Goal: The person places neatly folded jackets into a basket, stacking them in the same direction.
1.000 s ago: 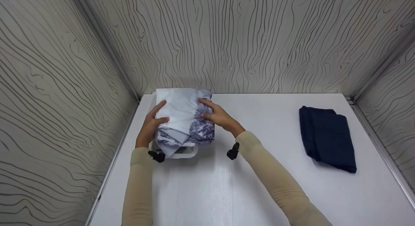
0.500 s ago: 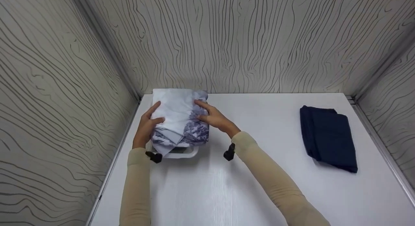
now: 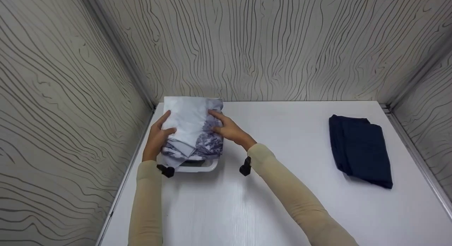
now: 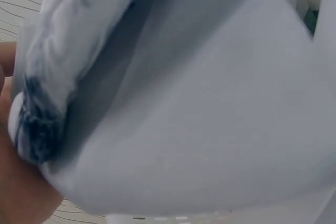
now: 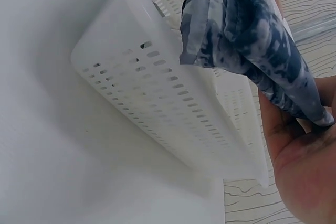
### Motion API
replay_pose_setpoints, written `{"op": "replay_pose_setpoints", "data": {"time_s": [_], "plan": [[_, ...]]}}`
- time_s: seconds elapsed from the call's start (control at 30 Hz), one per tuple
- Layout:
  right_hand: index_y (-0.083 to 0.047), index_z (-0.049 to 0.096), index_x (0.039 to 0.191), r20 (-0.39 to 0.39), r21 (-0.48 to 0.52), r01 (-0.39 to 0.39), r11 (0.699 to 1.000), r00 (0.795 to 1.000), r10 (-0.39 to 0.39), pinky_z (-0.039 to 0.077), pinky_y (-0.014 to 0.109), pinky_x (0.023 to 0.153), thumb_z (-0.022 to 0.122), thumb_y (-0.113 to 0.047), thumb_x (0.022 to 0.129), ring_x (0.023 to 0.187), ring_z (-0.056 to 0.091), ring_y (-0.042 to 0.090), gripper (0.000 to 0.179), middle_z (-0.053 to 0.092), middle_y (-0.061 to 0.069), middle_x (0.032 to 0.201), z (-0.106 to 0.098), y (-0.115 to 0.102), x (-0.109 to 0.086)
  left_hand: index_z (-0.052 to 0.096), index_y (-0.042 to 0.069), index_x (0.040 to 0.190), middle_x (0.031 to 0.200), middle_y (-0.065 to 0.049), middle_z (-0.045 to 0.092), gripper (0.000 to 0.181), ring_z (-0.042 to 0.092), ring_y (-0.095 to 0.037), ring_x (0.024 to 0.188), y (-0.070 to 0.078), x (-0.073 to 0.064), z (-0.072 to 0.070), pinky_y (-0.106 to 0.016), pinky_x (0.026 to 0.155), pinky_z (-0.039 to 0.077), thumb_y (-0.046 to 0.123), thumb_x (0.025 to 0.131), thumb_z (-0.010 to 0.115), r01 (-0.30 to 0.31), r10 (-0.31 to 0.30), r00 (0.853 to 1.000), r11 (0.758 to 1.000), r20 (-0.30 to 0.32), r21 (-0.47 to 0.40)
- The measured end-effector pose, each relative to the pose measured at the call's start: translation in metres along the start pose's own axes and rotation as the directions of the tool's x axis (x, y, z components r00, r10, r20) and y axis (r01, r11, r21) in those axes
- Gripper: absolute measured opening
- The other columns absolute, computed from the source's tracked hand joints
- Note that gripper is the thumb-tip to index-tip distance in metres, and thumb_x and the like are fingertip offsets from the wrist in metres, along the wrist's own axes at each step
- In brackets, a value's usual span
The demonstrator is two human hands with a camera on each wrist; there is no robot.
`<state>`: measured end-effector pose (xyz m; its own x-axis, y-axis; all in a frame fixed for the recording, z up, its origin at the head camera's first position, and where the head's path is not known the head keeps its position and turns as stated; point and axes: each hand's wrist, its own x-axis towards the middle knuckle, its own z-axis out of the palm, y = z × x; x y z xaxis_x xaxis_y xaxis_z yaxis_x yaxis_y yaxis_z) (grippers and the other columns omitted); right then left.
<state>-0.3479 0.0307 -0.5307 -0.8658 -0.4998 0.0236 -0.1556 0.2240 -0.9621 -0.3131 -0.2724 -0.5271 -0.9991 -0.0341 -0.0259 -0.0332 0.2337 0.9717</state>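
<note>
A folded white and blue-grey patterned garment (image 3: pixel 183 119) is held between both hands over a white perforated basket (image 5: pixel 152 93). My left hand (image 3: pixel 155 136) grips its left edge, thumb on top. On the opposite edge my right hand (image 3: pixel 231 129) holds it, thumb and a finger over the patterned part. In the right wrist view, the garment's folded layers hang above the basket's rim. A loose white corner droops toward the front of the basket, seen close up in the left wrist view. The garment hides most of the basket from the head view.
A folded navy garment (image 3: pixel 362 150) lies on the white table (image 3: pixel 282 133) at the right. Wood-grain patterned walls (image 3: pixel 261 45) stand at the back and sides. Something dark (image 3: pixel 195 163) shows inside the basket's front end.
Both hands have shifted a little to the left with the patterned garment, bringing it further over the basket. More of the basket's front rim shows now.
</note>
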Motion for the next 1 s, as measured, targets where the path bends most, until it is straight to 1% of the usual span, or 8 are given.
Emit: {"op": "replay_pose_setpoints", "data": {"time_s": [0.1, 0.13, 0.37, 0.63, 0.77, 0.83, 0.87, 1.0], "plan": [[-0.021, 0.039, 0.167, -0.010, -0.003, -0.014, 1.000, 1.000, 0.014, 0.022, 0.054, 0.133, 0.061, -0.004, 0.103, 0.166, 0.016, 0.033, 0.070, 0.025, 0.009, 0.178, 0.004, -0.004, 0.001, 0.037, 0.027, 0.167, 0.177, 0.007, 0.025, 0.077, 0.030, -0.018, 0.161, 0.000, 0.000, -0.001, -0.043, 0.130, 0.028, 0.007, 0.099, 0.068, -0.011, 0.012, 1.000, 1.000, -0.016, 0.019], [-0.021, 0.040, 0.167, -0.013, 0.001, -0.017, 1.000, 1.000, 0.017, 0.022, 0.054, 0.133, 0.061, -0.004, 0.103, 0.166, 0.016, 0.033, 0.070, 0.025, 0.010, 0.178, 0.005, -0.005, 0.001, 0.036, 0.026, 0.167, 0.177, 0.007, 0.024, 0.077, 0.010, -0.016, 0.166, 0.000, 0.000, -0.002, -0.044, 0.135, 0.015, 0.006, 0.100, 0.067, -0.015, 0.015, 1.000, 1.000, -0.014, 0.006], [-0.020, 0.039, 0.167, -0.008, 0.021, -0.020, 1.000, 1.000, 0.020, 0.028, 0.054, 0.130, 0.062, -0.003, 0.102, 0.165, 0.017, 0.035, 0.071, 0.022, 0.014, 0.178, 0.013, -0.008, 0.005, 0.036, 0.027, 0.168, 0.178, 0.006, 0.022, 0.076, 0.007, -0.018, 0.167, -0.002, 0.000, -0.006, -0.046, 0.135, 0.014, 0.005, 0.101, 0.065, 0.002, -0.003, 0.999, 1.000, -0.053, -0.009], [-0.020, 0.040, 0.166, -0.002, 0.006, -0.032, 0.999, 0.999, 0.032, 0.021, 0.053, 0.133, 0.060, -0.004, 0.103, 0.166, 0.016, 0.033, 0.069, 0.023, 0.013, 0.178, 0.019, -0.003, 0.007, 0.037, 0.026, 0.167, 0.178, 0.005, 0.024, 0.074, 0.008, -0.018, 0.167, -0.007, 0.002, -0.008, -0.045, 0.134, 0.018, 0.006, 0.102, 0.065, 0.013, -0.013, 0.997, 1.000, -0.079, 0.002], [-0.021, 0.038, 0.167, 0.012, -0.019, -0.046, 0.999, 0.999, 0.046, 0.019, 0.054, 0.133, 0.059, -0.005, 0.103, 0.166, 0.015, 0.034, 0.069, 0.022, 0.014, 0.178, 0.022, 0.000, 0.007, 0.036, 0.027, 0.167, 0.178, 0.005, 0.023, 0.073, 0.020, -0.018, 0.163, -0.012, 0.004, -0.006, -0.040, 0.123, 0.033, 0.005, 0.103, 0.063, 0.025, -0.024, 0.996, 1.000, -0.089, 0.002], [-0.022, 0.035, 0.168, 0.032, -0.038, -0.051, 0.998, 0.998, 0.052, 0.018, 0.054, 0.134, 0.059, -0.005, 0.103, 0.166, 0.015, 0.034, 0.071, 0.021, 0.011, 0.178, 0.023, 0.000, 0.005, 0.036, 0.027, 0.167, 0.178, 0.004, 0.022, 0.073, 0.054, -0.014, 0.138, -0.016, 0.005, -0.005, -0.033, 0.102, 0.046, 0.004, 0.104, 0.062, 0.027, -0.026, 0.995, 1.000, -0.098, 0.007], [-0.021, 0.034, 0.169, 0.044, -0.047, -0.051, 0.998, 0.998, 0.053, 0.018, 0.054, 0.134, 0.059, -0.006, 0.104, 0.166, 0.014, 0.033, 0.071, 0.021, 0.010, 0.179, 0.024, 0.000, 0.005, 0.036, 0.027, 0.167, 0.178, 0.003, 0.023, 0.073, 0.062, -0.013, 0.116, -0.017, 0.005, -0.005, -0.032, 0.092, 0.047, 0.004, 0.104, 0.062, 0.033, -0.031, 0.994, 0.999, -0.104, 0.013], [-0.019, 0.029, 0.171, 0.086, -0.066, -0.036, 0.997, 0.995, 0.042, 0.018, 0.052, 0.134, 0.057, -0.004, 0.103, 0.167, 0.014, 0.032, 0.075, 0.022, 0.007, 0.179, 0.025, 0.001, 0.002, 0.037, 0.026, 0.167, 0.178, -0.001, 0.025, 0.073, 0.065, -0.017, 0.117, -0.019, 0.004, -0.002, -0.037, 0.101, 0.050, 0.004, 0.103, 0.063, 0.054, -0.049, 0.992, 0.998, -0.117, 0.042]]}}
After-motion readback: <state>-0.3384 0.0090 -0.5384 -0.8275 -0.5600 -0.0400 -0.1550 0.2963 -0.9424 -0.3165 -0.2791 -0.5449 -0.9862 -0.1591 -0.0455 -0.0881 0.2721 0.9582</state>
